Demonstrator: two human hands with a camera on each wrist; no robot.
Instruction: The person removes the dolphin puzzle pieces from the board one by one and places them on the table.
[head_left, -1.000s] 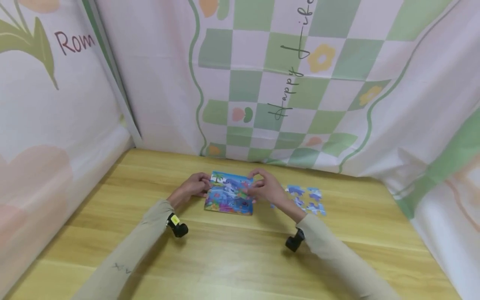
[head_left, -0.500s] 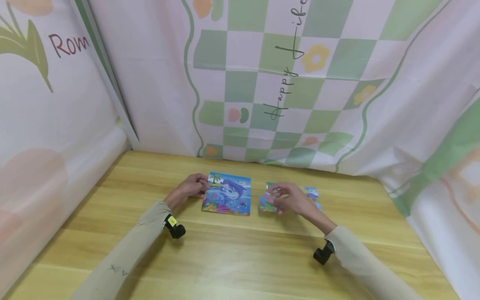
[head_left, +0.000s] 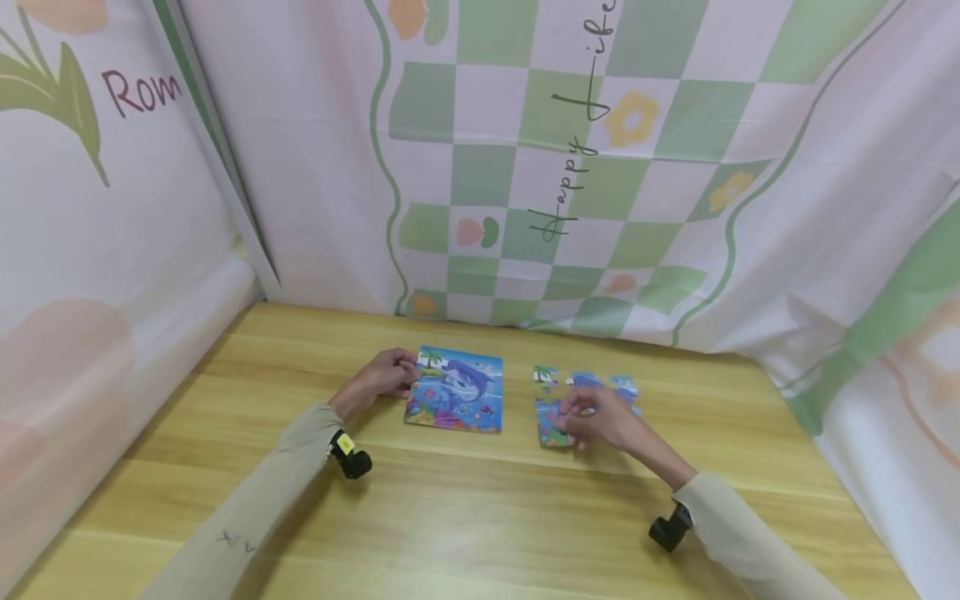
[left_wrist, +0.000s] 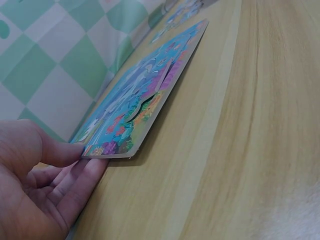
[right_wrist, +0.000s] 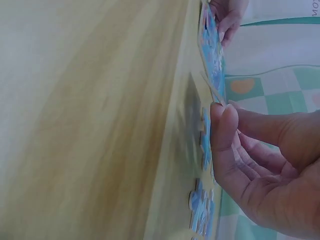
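A square dolphin jigsaw puzzle point(head_left: 461, 392) lies left of centre near the back of the table. My left hand point(head_left: 382, 373) pinches its left edge, thumb on top and fingers underneath in the left wrist view. There, a raised, uneven seam runs across the coral part of the picture. My right hand point(head_left: 603, 417) pinches a blue-and-green puzzle piece point(head_left: 551, 431) between thumb and fingertips. The right wrist view shows this piece almost edge-on, above the table. Several loose puzzle pieces point(head_left: 587, 379) lie behind and under the right hand, which partly hides them.
The wooden table point(head_left: 450, 508) stretches toward the front. A checkered fabric curtain point(head_left: 540, 175) hangs right behind the puzzle and pieces. Another white printed cloth point(head_left: 112, 250) closes off the left side.
My right hand has moved from over the puzzle rightward to the loose pieces, and a piece is now pinched in it. The left hand stays at the puzzle's left edge.
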